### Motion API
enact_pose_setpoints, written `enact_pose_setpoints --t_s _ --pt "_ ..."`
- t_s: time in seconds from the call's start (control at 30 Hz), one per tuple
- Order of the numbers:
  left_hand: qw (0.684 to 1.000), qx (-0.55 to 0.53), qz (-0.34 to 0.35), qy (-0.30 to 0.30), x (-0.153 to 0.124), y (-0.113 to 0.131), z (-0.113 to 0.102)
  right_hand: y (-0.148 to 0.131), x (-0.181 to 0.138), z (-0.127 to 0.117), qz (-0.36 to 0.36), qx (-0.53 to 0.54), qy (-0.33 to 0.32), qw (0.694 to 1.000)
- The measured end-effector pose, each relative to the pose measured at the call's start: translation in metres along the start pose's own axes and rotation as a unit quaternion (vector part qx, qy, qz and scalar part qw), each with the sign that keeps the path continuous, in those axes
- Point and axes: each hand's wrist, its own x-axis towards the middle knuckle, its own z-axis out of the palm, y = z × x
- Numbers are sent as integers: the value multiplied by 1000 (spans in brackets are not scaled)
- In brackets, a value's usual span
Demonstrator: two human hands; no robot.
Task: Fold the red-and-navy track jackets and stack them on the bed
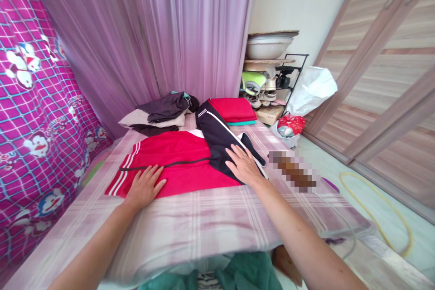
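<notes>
A red and dark navy jacket point(183, 161) with white stripes lies spread flat on the plaid bedsheet point(204, 222). My left hand point(145, 186) rests flat on the jacket's red lower left part, fingers stretched out. My right hand point(242, 163) lies flat on the navy part at the right, fingers spread. Neither hand holds anything.
Behind the jacket sit a pile of dark and beige clothes point(159, 115) and a folded red garment point(233, 109). A purple curtain point(152, 27) hangs behind. At the right stand a rack with a basin point(268, 45), a white bag point(311, 88) and wooden wardrobe doors point(384, 77). Green cloth point(244, 272) lies below.
</notes>
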Motion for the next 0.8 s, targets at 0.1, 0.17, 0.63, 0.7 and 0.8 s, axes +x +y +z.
enact_pose_setpoints --t_s 0.1,0.17,0.63,0.7,0.8 --pt "999 -18 -5 -41 7 -3 -9 -6 3 4 -8 7 -91 996" --pt "996 -41 -5 -77 17 -5 -22 -4 5 4 -17 13 -129 991" --pt "988 -28 146 -40 176 89 -85 49 -23 -2 169 -30 83 982" --pt "987 -19 159 -31 206 116 -88 52 -24 1 177 -18 83 981" --pt "981 17 194 0 246 151 -86 54 -24 4 178 7 82 981"
